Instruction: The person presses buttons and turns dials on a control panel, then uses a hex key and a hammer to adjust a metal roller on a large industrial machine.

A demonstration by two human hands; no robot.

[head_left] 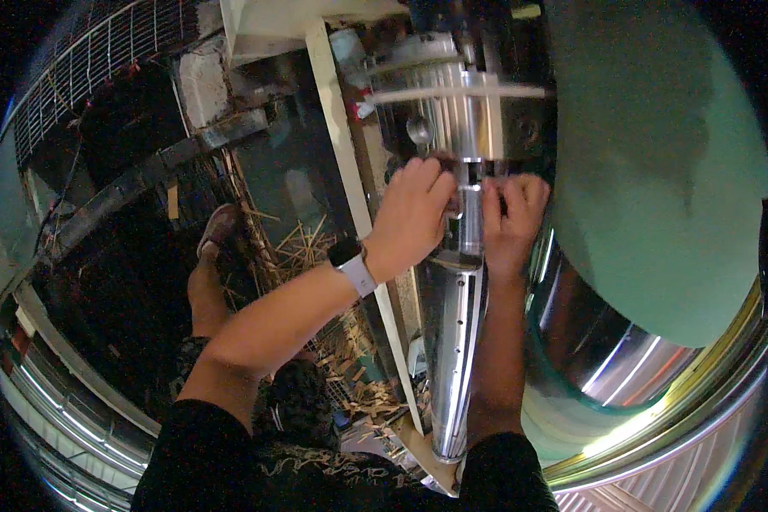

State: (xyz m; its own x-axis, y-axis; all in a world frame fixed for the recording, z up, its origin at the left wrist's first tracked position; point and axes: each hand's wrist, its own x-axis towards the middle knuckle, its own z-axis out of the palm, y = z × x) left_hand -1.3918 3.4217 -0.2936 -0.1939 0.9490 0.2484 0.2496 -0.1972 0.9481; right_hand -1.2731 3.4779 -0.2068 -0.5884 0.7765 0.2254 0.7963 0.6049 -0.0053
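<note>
A shiny metal shaft with a row of small holes runs up the middle of the view. It meets a wide polished metal cylinder, which looks like a machine spindle or chuck. At that joint my left hand curls its fingers against the left side. Opposite it, my right hand is closed, with fingers bent in at the right side. A dark slot shows between the two hands. Whatever the fingertips grip is hidden or blurred. My left wrist wears a watch with a pale strap.
A large pale green panel rises close on the right, above a glossy rounded metal surface. A cream upright bar stands left of the shaft. Thin wooden strips and chips litter the floor. A wire mesh lies far left.
</note>
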